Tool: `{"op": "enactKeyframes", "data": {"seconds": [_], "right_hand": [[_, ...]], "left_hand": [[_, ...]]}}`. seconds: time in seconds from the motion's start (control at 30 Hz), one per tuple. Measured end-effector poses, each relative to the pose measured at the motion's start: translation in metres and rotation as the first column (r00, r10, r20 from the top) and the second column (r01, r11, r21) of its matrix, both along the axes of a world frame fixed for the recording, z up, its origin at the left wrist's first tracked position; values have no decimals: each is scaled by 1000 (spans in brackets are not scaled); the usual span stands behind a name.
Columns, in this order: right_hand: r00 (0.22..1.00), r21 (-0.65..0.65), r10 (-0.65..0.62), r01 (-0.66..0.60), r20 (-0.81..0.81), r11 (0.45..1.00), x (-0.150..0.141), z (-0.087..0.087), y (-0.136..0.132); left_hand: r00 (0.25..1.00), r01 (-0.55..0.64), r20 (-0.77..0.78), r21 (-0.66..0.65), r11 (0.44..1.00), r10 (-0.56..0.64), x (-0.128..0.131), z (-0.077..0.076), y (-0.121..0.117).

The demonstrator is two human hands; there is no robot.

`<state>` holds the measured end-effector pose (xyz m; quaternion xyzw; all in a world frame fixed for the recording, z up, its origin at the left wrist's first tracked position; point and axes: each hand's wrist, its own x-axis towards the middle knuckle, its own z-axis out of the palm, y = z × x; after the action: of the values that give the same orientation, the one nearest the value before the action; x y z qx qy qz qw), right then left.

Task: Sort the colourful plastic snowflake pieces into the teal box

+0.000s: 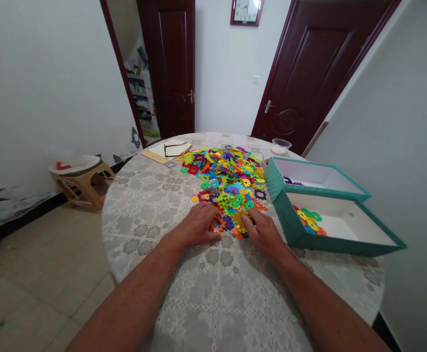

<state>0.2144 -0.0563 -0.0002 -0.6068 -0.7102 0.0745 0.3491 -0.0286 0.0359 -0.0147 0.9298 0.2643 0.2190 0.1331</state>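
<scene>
Head view: your left hand [199, 225] curls loosely over orange toothed plastic pieces [218, 224]; your right [263, 231] pinches a yellow gear-shaped piece [240, 221], both at the multicoloured pile's [231, 171] near edge, left of the open teal box [341, 220].

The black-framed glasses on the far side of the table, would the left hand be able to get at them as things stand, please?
Probably yes, with a forward stretch: between the left hand and the glasses lies mostly open patterned tablecloth, and nothing seems to cover them.
</scene>
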Motion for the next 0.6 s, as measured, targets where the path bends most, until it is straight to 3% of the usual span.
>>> {"op": "enactKeyframes", "data": {"seconds": [0.27,0.43,0.6], "right_hand": [[997,-32,-7,5,-80,999,3,-1,0],[988,-87,29,-43,-152,995,2,-1,0],[960,-67,119,-140,-253,988,-3,-3,2]], "left_hand": [[999,49,-17,20,999,-48,-1,8,-4],[999,-36,-24,39,999,37,3,-2,3],[998,7,57,176,984,-18,14,-10,3]]}}
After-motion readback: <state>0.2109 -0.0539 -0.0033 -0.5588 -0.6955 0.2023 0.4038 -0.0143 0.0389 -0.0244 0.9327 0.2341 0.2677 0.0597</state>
